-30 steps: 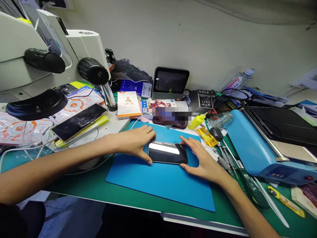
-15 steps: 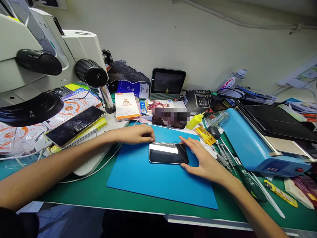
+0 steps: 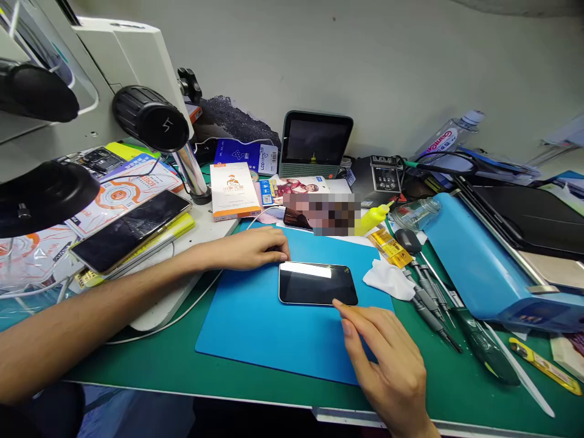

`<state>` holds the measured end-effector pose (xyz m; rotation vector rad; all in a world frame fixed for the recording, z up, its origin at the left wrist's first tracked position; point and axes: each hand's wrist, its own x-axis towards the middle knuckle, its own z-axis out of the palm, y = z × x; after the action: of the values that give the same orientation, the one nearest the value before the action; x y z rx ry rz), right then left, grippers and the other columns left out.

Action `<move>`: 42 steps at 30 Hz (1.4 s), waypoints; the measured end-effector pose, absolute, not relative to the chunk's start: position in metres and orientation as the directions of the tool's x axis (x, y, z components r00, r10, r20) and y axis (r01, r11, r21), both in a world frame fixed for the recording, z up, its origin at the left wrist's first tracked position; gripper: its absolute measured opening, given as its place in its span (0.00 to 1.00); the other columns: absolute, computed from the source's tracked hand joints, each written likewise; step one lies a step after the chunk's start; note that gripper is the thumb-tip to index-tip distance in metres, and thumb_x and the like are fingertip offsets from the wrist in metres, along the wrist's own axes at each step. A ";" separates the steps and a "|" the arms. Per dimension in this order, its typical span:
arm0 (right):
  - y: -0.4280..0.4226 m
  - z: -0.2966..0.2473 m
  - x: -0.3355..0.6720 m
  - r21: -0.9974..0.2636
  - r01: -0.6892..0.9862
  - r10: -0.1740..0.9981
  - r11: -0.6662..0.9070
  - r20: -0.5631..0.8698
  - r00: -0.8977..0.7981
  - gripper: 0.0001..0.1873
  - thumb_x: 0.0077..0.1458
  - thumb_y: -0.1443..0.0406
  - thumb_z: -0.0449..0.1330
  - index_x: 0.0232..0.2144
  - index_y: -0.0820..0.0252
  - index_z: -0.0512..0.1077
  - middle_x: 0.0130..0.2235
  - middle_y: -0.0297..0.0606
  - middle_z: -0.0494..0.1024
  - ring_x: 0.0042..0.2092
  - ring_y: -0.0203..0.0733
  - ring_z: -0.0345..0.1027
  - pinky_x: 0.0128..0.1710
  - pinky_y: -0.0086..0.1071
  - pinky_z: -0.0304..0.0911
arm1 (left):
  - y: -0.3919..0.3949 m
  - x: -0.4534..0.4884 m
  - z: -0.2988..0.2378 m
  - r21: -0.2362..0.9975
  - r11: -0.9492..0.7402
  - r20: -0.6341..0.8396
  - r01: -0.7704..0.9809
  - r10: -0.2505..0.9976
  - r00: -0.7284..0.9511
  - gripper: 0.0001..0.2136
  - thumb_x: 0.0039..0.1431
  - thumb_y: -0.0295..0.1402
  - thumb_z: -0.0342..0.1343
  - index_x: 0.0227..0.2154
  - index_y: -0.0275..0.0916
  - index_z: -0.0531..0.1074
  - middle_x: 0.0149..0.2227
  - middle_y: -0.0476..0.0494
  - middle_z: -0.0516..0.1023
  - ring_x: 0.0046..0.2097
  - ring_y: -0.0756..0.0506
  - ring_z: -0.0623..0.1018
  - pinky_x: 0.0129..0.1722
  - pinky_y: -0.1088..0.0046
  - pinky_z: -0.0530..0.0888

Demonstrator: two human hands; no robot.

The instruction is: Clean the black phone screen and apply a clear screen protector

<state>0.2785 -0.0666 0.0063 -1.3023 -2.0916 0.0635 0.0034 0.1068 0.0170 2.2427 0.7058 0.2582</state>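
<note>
A glossy black rectangular smartphone [image 3: 318, 284] is lying flat on the blue rubber mat [image 3: 246, 328], between the grips. The left grip [image 3: 255, 248] is resting loosely curled and empty beside its far corner. The right grip [image 3: 387, 359] is spreading open, forefinger touching its near edge.

Phone: flat black rectangular smartphone [image 3: 318, 284], glossy glass face mirroring a white light
Mat: blue rectangular work mat [image 3: 255, 322], matt, smooth, rubbery
Bench cover: green table mat [image 3: 150, 359], matt
Wipe: crumpled white cloth [image 3: 389, 280], soft
Box: orange-and-white carton [image 3: 234, 191], smooth card
</note>
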 end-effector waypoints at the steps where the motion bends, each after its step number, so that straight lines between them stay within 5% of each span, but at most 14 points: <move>1: -0.067 0.004 0.276 -0.347 0.789 0.806 0.508 0.514 -0.293 0.28 0.65 0.73 0.60 0.63 0.47 0.72 0.42 0.39 0.83 0.40 0.47 0.77 0.40 0.44 0.70 | 0.107 0.003 0.016 0.724 -0.557 -0.032 0.407 0.562 0.826 0.10 0.74 0.37 0.50 0.42 0.39 0.75 0.46 0.42 0.78 0.49 0.43 0.77 0.50 0.68 0.72; 8: -0.065 -0.002 0.272 -0.146 0.805 0.770 0.575 0.429 -0.472 0.31 0.67 0.71 0.59 0.70 0.59 0.64 0.29 0.34 0.78 0.27 0.41 0.67 0.28 0.40 0.58 | 0.108 0.003 0.013 0.733 -0.549 -0.025 0.402 0.568 0.822 0.10 0.73 0.37 0.51 0.42 0.40 0.75 0.46 0.44 0.80 0.48 0.43 0.78 0.49 0.68 0.72; 16: -0.060 0.006 0.251 -0.267 0.841 0.848 0.470 0.401 -0.347 0.22 0.69 0.66 0.59 0.63 0.53 0.71 0.55 0.48 0.77 0.55 0.55 0.72 0.52 0.50 0.70 | 0.106 0.004 0.013 0.720 -0.555 -0.019 0.417 0.584 0.811 0.10 0.72 0.41 0.54 0.41 0.40 0.75 0.45 0.44 0.79 0.48 0.42 0.78 0.49 0.67 0.72; 23: -0.050 -0.009 0.247 -0.233 0.883 0.889 0.408 0.323 -0.325 0.31 0.70 0.57 0.58 0.71 0.53 0.59 0.72 0.48 0.60 0.75 0.61 0.48 0.72 0.66 0.51 | 0.105 0.006 0.012 0.716 -0.555 -0.020 0.423 0.589 0.808 0.11 0.70 0.43 0.56 0.41 0.41 0.75 0.45 0.44 0.80 0.48 0.42 0.78 0.48 0.67 0.72; 31: -0.039 0.004 0.244 -0.203 0.878 0.897 0.433 0.191 -0.398 0.35 0.71 0.48 0.53 0.72 0.55 0.57 0.78 0.45 0.47 0.78 0.60 0.36 0.74 0.69 0.40 | 0.106 0.005 0.011 0.706 -0.551 -0.044 0.445 0.593 0.804 0.11 0.71 0.43 0.56 0.42 0.40 0.75 0.46 0.44 0.79 0.47 0.42 0.77 0.47 0.67 0.72; 42: -0.030 0.007 0.235 -0.159 0.886 0.895 0.435 0.188 -0.405 0.35 0.70 0.45 0.53 0.69 0.58 0.64 0.76 0.50 0.52 0.77 0.60 0.39 0.73 0.69 0.43 | 0.106 0.006 0.007 0.708 -0.564 -0.018 0.424 0.587 0.810 0.12 0.71 0.45 0.56 0.41 0.41 0.75 0.45 0.45 0.79 0.47 0.42 0.77 0.47 0.68 0.70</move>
<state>0.2348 -0.0295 0.0069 -1.5504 -2.4452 0.0494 0.0062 0.1056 0.0067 2.2540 0.7400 0.2834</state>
